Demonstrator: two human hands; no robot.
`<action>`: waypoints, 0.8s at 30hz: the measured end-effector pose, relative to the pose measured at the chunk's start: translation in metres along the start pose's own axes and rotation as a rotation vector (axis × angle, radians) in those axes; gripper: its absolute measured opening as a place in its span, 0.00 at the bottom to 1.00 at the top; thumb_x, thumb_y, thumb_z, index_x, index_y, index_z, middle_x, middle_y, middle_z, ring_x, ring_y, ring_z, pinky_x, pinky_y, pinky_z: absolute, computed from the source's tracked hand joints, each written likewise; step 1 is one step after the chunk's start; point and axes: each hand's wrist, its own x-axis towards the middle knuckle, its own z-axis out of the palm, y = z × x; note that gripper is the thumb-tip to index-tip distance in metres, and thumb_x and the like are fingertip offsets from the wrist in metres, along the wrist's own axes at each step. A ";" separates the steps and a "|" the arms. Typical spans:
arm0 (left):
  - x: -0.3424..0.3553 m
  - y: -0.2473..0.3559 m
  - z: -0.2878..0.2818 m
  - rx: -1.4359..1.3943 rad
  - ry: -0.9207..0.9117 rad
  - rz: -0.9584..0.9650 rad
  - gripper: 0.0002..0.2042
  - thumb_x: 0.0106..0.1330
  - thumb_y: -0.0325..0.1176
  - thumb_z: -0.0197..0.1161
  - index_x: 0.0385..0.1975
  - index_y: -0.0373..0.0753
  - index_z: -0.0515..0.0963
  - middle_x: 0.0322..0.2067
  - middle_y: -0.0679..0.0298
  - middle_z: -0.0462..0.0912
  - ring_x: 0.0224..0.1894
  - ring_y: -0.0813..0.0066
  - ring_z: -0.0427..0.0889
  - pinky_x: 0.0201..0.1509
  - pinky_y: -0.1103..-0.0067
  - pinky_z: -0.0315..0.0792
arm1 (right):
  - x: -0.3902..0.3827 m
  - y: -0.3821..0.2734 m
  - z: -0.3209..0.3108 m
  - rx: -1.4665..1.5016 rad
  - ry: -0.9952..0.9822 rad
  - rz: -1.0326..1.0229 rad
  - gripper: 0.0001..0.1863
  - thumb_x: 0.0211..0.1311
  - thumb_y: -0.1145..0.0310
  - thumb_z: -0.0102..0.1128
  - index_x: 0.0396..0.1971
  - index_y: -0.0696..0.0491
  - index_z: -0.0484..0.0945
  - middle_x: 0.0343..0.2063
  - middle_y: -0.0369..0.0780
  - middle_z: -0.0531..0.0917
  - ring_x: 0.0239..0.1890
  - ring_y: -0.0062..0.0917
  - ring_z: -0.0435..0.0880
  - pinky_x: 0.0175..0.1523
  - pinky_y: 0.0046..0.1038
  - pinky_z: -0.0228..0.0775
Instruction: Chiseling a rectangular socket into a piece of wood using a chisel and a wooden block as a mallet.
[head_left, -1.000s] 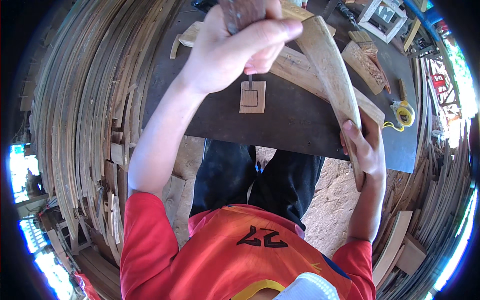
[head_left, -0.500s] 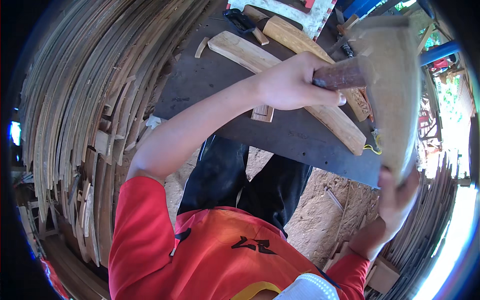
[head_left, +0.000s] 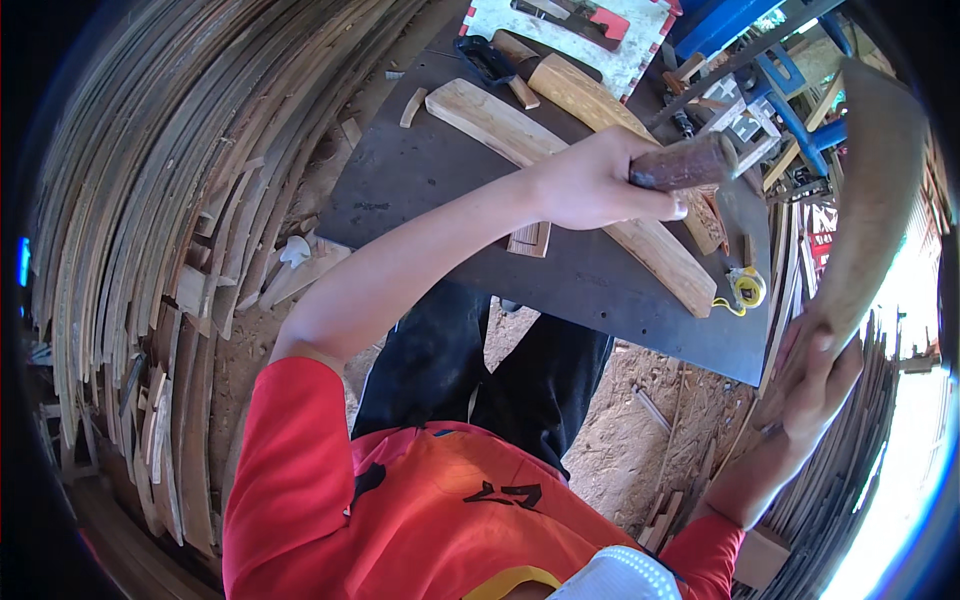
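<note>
My left hand (head_left: 620,190) grips a chisel by its dark wooden handle (head_left: 680,163), held above the bench; its blade is hidden. Just below that hand lies a small square wood block (head_left: 527,242), partly covered. My right hand (head_left: 820,380), out past the bench's right edge, holds a long curved wooden piece (head_left: 875,190) raised upright at the right of the view. A long pale board (head_left: 480,115) lies diagonally across the dark bench top (head_left: 390,160), passing under my left hand.
On the bench are a yellow tape measure (head_left: 748,287), a black-handled tool (head_left: 488,58), a yellowish timber (head_left: 570,90) and a white board (head_left: 555,15). Stacked strips (head_left: 150,200) line the left; blue metalwork (head_left: 790,120) stands back right.
The curved piece in my right hand has swung up and outward to the right. My left hand and the chisel have moved down and right, away from over the small block.
</note>
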 end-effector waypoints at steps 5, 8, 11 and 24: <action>0.006 0.003 0.005 0.032 0.019 0.042 0.12 0.63 0.37 0.68 0.30 0.33 0.78 0.18 0.74 0.70 0.23 0.87 0.66 0.26 0.81 0.61 | 0.025 0.043 0.042 0.299 0.277 0.136 0.23 0.68 0.50 0.57 0.40 0.59 0.75 0.21 0.36 0.77 0.19 0.16 0.75 0.22 0.19 0.64; 0.010 -0.006 0.000 -0.036 0.010 0.213 0.08 0.68 0.29 0.62 0.26 0.39 0.73 0.14 0.73 0.69 0.13 0.88 0.64 0.17 0.84 0.54 | 0.071 0.063 0.067 0.087 0.034 0.028 0.16 0.67 0.57 0.61 0.38 0.57 0.76 0.18 0.31 0.76 0.20 0.13 0.74 0.23 0.20 0.63; 0.014 0.002 -0.013 -0.110 0.129 0.238 0.11 0.71 0.32 0.58 0.25 0.40 0.70 0.13 0.73 0.66 0.13 0.86 0.62 0.16 0.84 0.55 | 0.100 0.096 0.092 -0.260 -0.045 0.011 0.25 0.61 0.51 0.65 0.43 0.58 0.76 0.24 0.47 0.83 0.29 0.35 0.87 0.33 0.32 0.75; 0.059 -0.015 -0.042 -0.259 0.287 0.364 0.11 0.75 0.40 0.47 0.42 0.37 0.66 0.27 0.64 0.69 0.30 0.76 0.69 0.36 0.73 0.72 | 0.097 0.169 0.086 -0.390 0.030 -0.172 0.25 0.57 0.52 0.69 0.42 0.59 0.76 0.29 0.50 0.83 0.31 0.47 0.83 0.35 0.37 0.75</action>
